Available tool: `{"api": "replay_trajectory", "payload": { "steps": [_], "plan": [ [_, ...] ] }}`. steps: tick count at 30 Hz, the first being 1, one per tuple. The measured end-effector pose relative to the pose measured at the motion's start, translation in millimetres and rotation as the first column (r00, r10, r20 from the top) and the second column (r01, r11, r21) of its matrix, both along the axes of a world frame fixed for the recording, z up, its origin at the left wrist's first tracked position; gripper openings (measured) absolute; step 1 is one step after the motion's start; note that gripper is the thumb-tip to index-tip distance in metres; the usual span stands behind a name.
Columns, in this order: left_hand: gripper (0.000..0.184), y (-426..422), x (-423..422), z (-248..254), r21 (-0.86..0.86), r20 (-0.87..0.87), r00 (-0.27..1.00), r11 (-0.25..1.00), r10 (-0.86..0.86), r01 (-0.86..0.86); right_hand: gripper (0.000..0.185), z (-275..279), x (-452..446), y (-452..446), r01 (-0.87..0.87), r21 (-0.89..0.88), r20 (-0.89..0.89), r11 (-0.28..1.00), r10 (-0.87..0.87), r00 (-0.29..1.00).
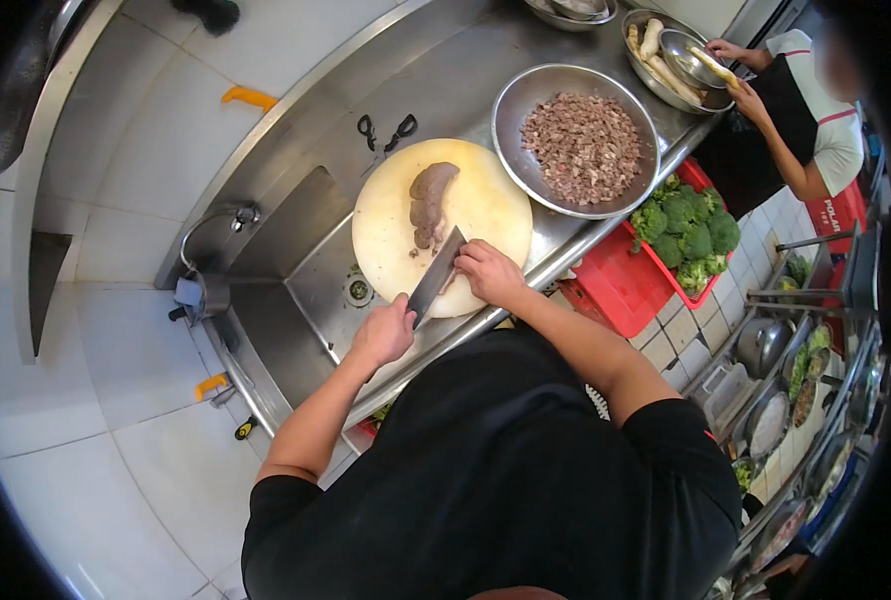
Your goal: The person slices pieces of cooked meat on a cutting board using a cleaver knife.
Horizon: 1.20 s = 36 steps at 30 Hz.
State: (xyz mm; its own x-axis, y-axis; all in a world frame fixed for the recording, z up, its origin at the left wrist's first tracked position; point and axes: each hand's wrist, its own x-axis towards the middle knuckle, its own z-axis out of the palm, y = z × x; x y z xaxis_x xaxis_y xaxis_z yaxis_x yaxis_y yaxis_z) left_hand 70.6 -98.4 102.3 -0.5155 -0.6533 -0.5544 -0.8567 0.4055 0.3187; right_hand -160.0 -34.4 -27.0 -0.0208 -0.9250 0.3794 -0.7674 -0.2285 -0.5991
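My left hand (386,332) is closed around the handle of a cleaver (436,277). The cleaver's blade lies over the near part of a round, pale yellow cutting board (491,200). My right hand (490,272) is beside the blade, its fingers bent down onto a small strip of meat, mostly hidden by the hand and blade. Farther up the board lies a larger grey-brown piece of cooked meat (432,195), with small scraps by its lower end. To the board's right stands a big steel bowl (509,125) of diced meat (583,147).
Scissors (386,135) lie beyond the board. A steel sink (286,300) is at left. Broccoli (686,225) fills a red crate (638,290) below the counter's right edge. Another person (796,110) at upper right handles a long pale root over a bowl (656,80).
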Motion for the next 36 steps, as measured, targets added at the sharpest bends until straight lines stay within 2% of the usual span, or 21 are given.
{"api": "replay_trajectory", "payload": {
  "steps": [10, 16, 18, 22, 25, 28, 31, 33, 34, 36],
  "plan": [
    [0.027, -12, -40, -28, -0.036, -0.076, 0.997, 0.999, 0.008, -0.011, 0.016, -3, 1, -1, 0.006, -0.019, -0.032, 1.000, -0.006, 0.999],
    [0.027, 4, -1, -9, -0.006, -0.025, 1.000, 1.000, -0.008, 0.008, 0.015, -3, 2, -3, -0.008, 0.003, -0.031, 1.000, 0.008, 0.999],
    [0.027, 14, -2, -15, -0.002, -0.023, 0.999, 0.999, 0.048, -0.048, 0.015, -4, 2, 0, 0.009, -0.012, -0.040, 1.000, -0.009, 0.999],
    [0.027, 8, -9, -34, -0.072, -0.093, 0.996, 0.997, -0.001, -0.005, 0.013, -2, 4, 0, 0.012, -0.015, -0.051, 1.000, -0.013, 0.999],
    [0.027, 18, 20, -23, -0.009, -0.007, 1.000, 1.000, -0.006, 0.006, 0.013, 2, 4, -2, -0.023, -0.018, -0.030, 1.000, 0.023, 0.999],
    [0.026, 21, 8, -25, -0.022, -0.055, 0.996, 0.997, 0.067, -0.069, 0.013, -2, 5, -2, -0.027, -0.039, -0.014, 0.999, 0.026, 1.000],
    [0.026, 9, -13, -40, -0.053, -0.114, 0.993, 0.998, 0.025, -0.032, 0.012, -4, 8, -6, -0.010, -0.011, -0.002, 1.000, 0.010, 1.000],
    [0.024, 17, 11, -31, -0.006, -0.095, 0.995, 0.999, 0.044, -0.044, 0.012, -1, 6, -5, -0.003, 0.017, -0.019, 1.000, 0.004, 1.000],
    [0.024, 25, 29, -22, 0.023, -0.062, 0.996, 0.998, 0.058, -0.057, 0.013, 1, 5, -4, -0.012, -0.036, -0.033, 0.999, 0.011, 0.999],
    [0.025, 40, 57, -34, 0.011, -0.045, 0.994, 0.995, 0.097, -0.097, 0.014, -1, 8, -4, 0.014, 0.017, -0.008, 1.000, -0.014, 1.000]
  ]
}}
